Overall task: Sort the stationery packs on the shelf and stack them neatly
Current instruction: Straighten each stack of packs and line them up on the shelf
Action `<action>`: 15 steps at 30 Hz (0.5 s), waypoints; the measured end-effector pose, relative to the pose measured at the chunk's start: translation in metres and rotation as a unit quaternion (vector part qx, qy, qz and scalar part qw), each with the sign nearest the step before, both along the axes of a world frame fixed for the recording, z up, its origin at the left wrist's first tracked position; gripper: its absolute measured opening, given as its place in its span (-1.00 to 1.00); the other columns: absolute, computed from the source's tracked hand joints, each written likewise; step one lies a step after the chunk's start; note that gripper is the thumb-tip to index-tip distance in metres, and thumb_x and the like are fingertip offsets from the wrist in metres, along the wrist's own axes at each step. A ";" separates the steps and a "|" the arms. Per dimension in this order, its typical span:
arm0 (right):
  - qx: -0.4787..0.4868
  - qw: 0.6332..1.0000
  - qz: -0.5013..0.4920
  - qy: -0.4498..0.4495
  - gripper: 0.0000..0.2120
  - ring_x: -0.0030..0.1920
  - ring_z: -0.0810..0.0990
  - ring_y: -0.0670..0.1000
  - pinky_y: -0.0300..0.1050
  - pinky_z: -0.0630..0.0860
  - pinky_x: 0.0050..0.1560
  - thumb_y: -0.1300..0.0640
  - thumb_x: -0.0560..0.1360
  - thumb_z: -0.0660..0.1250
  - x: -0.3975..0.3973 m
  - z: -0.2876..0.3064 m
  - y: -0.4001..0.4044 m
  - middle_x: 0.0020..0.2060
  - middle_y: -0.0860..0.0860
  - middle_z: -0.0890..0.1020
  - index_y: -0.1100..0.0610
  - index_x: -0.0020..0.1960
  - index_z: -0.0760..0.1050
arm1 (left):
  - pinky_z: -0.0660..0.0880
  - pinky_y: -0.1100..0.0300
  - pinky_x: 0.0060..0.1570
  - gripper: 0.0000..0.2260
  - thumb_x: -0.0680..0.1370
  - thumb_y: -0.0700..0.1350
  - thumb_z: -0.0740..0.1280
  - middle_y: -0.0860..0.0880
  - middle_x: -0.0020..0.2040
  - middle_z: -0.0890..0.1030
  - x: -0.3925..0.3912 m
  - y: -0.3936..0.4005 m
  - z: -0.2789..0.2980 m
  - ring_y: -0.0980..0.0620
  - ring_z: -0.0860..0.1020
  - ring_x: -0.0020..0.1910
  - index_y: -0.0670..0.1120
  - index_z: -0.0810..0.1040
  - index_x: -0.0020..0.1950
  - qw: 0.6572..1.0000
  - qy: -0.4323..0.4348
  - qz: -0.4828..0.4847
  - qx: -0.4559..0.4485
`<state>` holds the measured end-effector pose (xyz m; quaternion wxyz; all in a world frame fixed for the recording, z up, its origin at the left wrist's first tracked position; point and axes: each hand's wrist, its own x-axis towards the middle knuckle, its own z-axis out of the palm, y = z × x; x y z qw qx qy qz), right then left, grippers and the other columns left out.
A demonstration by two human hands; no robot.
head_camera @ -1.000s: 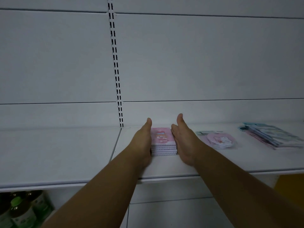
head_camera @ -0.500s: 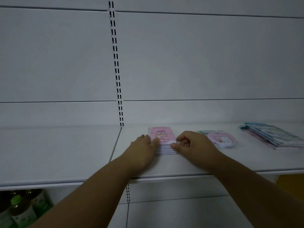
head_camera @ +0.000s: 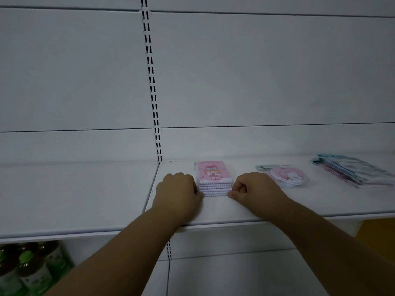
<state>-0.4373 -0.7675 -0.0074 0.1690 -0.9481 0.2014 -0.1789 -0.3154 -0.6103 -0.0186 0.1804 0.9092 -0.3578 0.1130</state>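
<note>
A stack of several pink spiral notebooks [head_camera: 213,178] with a cartoon girl on the cover lies on the white shelf [head_camera: 235,208], near its middle. My left hand [head_camera: 177,189] sits against the stack's left front corner with its fingers curled. Against the right front corner, my right hand [head_camera: 254,186] is curled too, thumb and forefinger pinching the lowest notebooks. Both forearms cross the shelf's front edge. To the right lie round pink packs [head_camera: 286,176] in clear wrap and a fanned pile of flat blue and pink packs [head_camera: 354,170].
The back wall is white panelling with a slotted upright [head_camera: 152,86]. The shelf section to the left [head_camera: 74,193] is bare. Green-capped bottles [head_camera: 27,268] stand on the lower shelf at bottom left. Something yellow [head_camera: 374,227] shows below the shelf at right.
A second ago both hands lay flat along the sides of the notebook stack. They have drawn back to its front corners and curled their fingers. The stack stays in place.
</note>
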 end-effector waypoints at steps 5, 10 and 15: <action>-0.019 1.000 0.007 -0.005 -0.80 -0.28 0.43 -0.08 -0.17 0.34 -0.24 -0.01 0.50 0.36 0.004 -0.004 0.003 -0.36 -0.10 0.47 0.09 -0.20 0.53 | 0.49 0.07 -0.01 -0.78 0.53 0.09 0.30 -0.03 -0.07 0.63 0.003 -0.001 -0.005 -0.07 0.52 0.00 -0.03 0.64 -0.04 1.000 -0.019 0.004 -0.007; -0.024 0.999 0.029 -0.004 -0.82 -0.26 0.42 -0.09 -0.22 0.32 -0.26 0.02 0.53 0.30 0.001 -0.005 0.000 -0.34 -0.12 0.46 0.12 -0.13 0.53 | 0.43 0.09 -0.06 -0.81 0.55 0.05 0.28 -0.02 -0.08 0.62 0.000 -0.002 -0.007 -0.06 0.52 -0.03 -0.02 0.60 -0.06 0.998 -0.063 0.005 -0.006; -0.018 0.998 0.054 0.008 -0.84 -0.20 0.46 -0.07 -0.24 0.35 -0.24 0.06 0.54 0.28 0.000 0.002 -0.003 -0.29 -0.11 0.51 0.13 -0.10 0.56 | 0.53 0.07 -0.06 -0.77 0.52 0.09 0.30 -0.03 -0.15 0.63 -0.002 0.002 -0.003 -0.07 0.55 -0.09 -0.04 0.63 -0.12 1.000 -0.014 0.002 -0.018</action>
